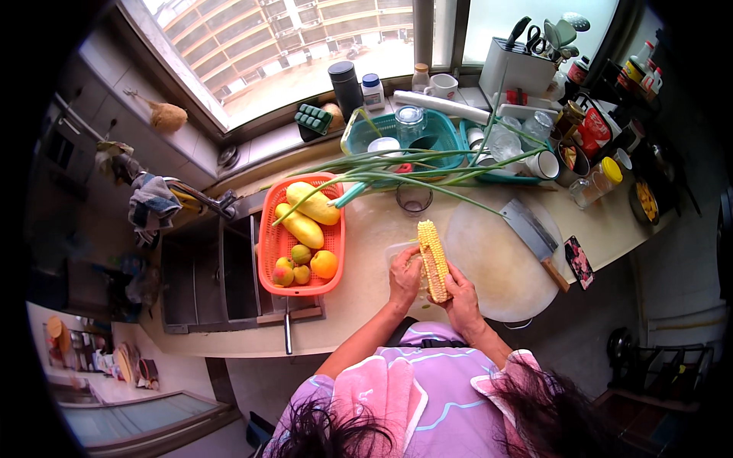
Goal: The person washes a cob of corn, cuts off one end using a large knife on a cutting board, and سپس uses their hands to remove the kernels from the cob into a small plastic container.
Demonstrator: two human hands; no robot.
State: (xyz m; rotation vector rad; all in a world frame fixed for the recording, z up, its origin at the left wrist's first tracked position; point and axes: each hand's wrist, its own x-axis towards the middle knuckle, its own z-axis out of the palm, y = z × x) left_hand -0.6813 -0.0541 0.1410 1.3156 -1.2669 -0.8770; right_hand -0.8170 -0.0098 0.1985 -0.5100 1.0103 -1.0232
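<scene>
A yellow corn cob stands tilted in front of me, held over the counter. Down its middle runs a bare strip where kernels are gone. My right hand wraps its lower right side. My left hand is closed against the cob's left side, fingers curled and fingertips partly hidden. Beneath the hands, a pale shallow tray shows in part. To the right lies a round white cutting board, with a cleaver across its right side, its wooden handle toward me.
An orange basket with squashes and fruit stands left, by the sink. Long green scallions stretch across the back, over a teal basket. A dark glass sits behind the cob. Jars and a knife block crowd the back right.
</scene>
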